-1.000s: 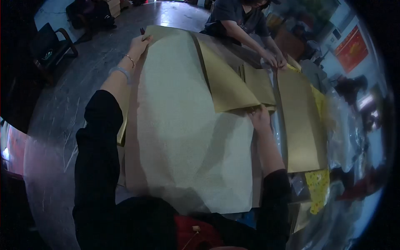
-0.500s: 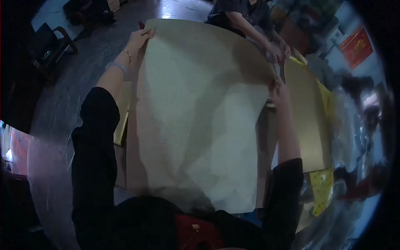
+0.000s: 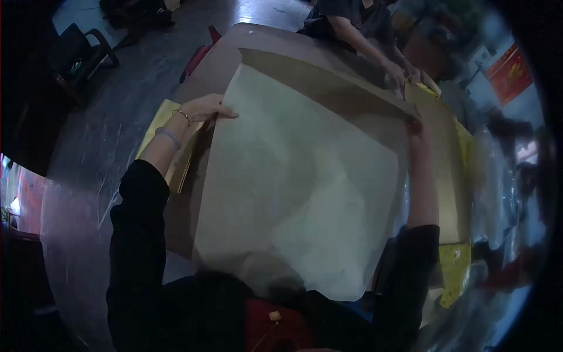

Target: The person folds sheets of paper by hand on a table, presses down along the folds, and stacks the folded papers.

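A large pale sheet of paper spreads in front of my body, its far part bent and shaded. At its left edge my left hand is closed, with the thumb on top of the paper. On the far right corner my right hand grips the sheet; its fingers are dim and partly hidden. Under the sheet, the brown surface of a table shows at the far side. Near my left wrist lies a flat yellow-gold stack.
Beyond the right corner, another person's hands are at a gold-brown panel. Yellow patterned wrapping and clear plastic lie to the right. A red object sits by the far left edge. A dark chair stands farther off.
The sheet's far edge has come toward me and its far part has bent, uncovering the brown surface beyond. My left hand has moved nearer and slightly right; my right hand shifted right.
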### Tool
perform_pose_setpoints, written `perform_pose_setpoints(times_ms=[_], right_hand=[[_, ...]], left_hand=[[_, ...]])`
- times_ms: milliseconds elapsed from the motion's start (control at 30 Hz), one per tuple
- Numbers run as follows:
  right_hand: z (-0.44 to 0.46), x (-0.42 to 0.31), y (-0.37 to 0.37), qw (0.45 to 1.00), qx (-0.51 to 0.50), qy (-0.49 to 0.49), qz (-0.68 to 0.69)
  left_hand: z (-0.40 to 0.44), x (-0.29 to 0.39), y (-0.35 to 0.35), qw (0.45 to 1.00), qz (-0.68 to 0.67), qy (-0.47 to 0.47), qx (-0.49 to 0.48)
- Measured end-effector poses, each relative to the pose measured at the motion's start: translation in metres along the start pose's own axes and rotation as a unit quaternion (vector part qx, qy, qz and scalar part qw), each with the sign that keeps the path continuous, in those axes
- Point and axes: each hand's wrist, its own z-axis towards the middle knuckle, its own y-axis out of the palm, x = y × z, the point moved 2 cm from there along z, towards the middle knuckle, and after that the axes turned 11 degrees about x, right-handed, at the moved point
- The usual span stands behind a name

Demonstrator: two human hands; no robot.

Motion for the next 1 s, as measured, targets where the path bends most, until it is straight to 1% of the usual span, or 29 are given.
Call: perform_pose_setpoints(times_ms=[33, 67, 100, 133, 167, 200, 233, 267, 300, 333, 367, 400, 433, 467, 533, 600, 633, 667, 700, 733, 767, 800, 833, 867, 900, 933, 967, 1000], right_hand=[[-0.004, -0.002, 0.004, 0.999, 0.042, -0.008, 0.016], [0.0, -0.003, 0.0, 0.998, 0.063, -0.011, 0.024], [0.003, -0.004, -0.003, 0.996, 0.084, -0.014, 0.032], [0.023, -0.008, -0.017, 1.0, 0.017, -0.012, -0.01], [0.028, -0.011, -0.027, 0.999, -0.015, -0.009, -0.031], [0.034, -0.013, -0.037, 0.997, -0.047, -0.008, -0.053], [0.027, -0.015, -0.042, 0.991, -0.131, 0.02, 0.017], [0.019, -0.016, -0.049, 0.983, -0.171, 0.033, 0.051], [0.008, -0.016, -0.054, 0.973, -0.211, 0.05, 0.084], [-0.011, -0.018, -0.058, 0.982, -0.18, 0.034, 0.043], [-0.045, -0.021, -0.049, 0.995, -0.098, 0.003, -0.014], [-0.081, -0.023, -0.038, 0.997, -0.014, -0.019, -0.076], [-0.076, -0.022, -0.059, 0.997, -0.014, -0.019, -0.075], [-0.061, -0.016, -0.091, 0.995, -0.023, 0.012, -0.094], [-0.074, -0.009, -0.122, 0.992, -0.026, 0.046, -0.116], [-0.104, 0.0, -0.139, 0.98, -0.176, 0.057, -0.076], [-0.118, 0.005, -0.138, 0.982, -0.088, 0.033, -0.164], [-0.124, 0.008, -0.144, 0.982, -0.087, 0.036, -0.163], [-0.131, 0.015, -0.153, 0.978, -0.096, 0.063, -0.174], [-0.137, 0.023, -0.161, 0.973, -0.105, 0.092, -0.185], [-0.136, 0.03, -0.177, 0.969, -0.07, 0.096, -0.216], [-0.138, 0.038, -0.183, 0.969, -0.07, 0.1, -0.216], [-0.141, 0.044, -0.191, 0.966, -0.062, 0.083, -0.237], [-0.145, 0.047, -0.197, 0.963, -0.054, 0.062, -0.256], [-0.166, 0.042, -0.18, 0.938, -0.087, -0.005, -0.336], [-0.168, 0.043, -0.182, 0.938, -0.086, -0.005, -0.335], [-0.168, 0.048, -0.188, 0.92, -0.068, -0.008, -0.385], [-0.17, 0.053, -0.193, 0.899, -0.05, -0.008, -0.435]], left_hand=[[0.001, 0.001, 0.001, 0.998, 0.064, -0.021, 0.013], [0.002, 0.004, -0.001, 0.989, 0.133, -0.056, 0.026], [0.002, 0.003, 0.0, 0.989, 0.133, -0.058, 0.026], [0.002, 0.001, 0.001, 0.978, 0.197, -0.008, 0.068], [0.004, -0.003, 0.003, 0.959, 0.259, 0.042, 0.108], [0.01, -0.015, 0.006, 0.959, 0.259, 0.04, 0.107], [0.018, -0.025, 0.008, 0.96, 0.219, 0.062, 0.163], [0.023, -0.035, 0.008, 0.956, 0.178, 0.083, 0.218], [0.018, -0.032, 0.01, 0.928, 0.243, 0.149, 0.242], [0.016, -0.034, 0.013, 0.929, 0.241, 0.146, 0.241], [0.019, -0.037, 0.013, 0.929, 0.238, 0.147, 0.244], [0.021, -0.041, 0.012, 0.927, 0.228, 0.154, 0.253], [0.024, -0.044, 0.012, 0.927, 0.213, 0.167, 0.261], [0.027, -0.047, 0.01, 0.925, 0.198, 0.175, 0.273], [0.034, -0.062, 0.003, 0.92, 0.163, 0.183, 0.305], [0.038, -0.081, -0.009, 0.913, 0.126, 0.18, 0.342], [0.04, -0.098, -0.017, 0.912, 0.111, 0.179, 0.353], [0.038, -0.116, -0.026, 0.911, 0.096, 0.18, 0.36], [0.032, -0.139, -0.036, 0.911, 0.099, 0.178, 0.36], [0.022, -0.166, -0.046, 0.956, 0.007, 0.123, 0.265], [0.004, -0.185, -0.043, 0.98, -0.086, 0.065, 0.166], [-0.049, -0.121, -0.005, 0.973, -0.087, 0.013, 0.215], [-0.108, -0.048, 0.038, 0.96, -0.092, -0.039, 0.262], [-0.11, -0.063, 0.037, 0.958, -0.219, -0.103, 0.153], [-0.113, -0.071, 0.04, 0.925, -0.341, -0.165, 0.038], [-0.144, -0.037, 0.061, 0.914, -0.367, -0.161, 0.06], [-0.159, -0.034, 0.07, 0.915, -0.366, -0.162, 0.059], [-0.17, -0.034, 0.075, 0.938, -0.304, -0.138, 0.097]])
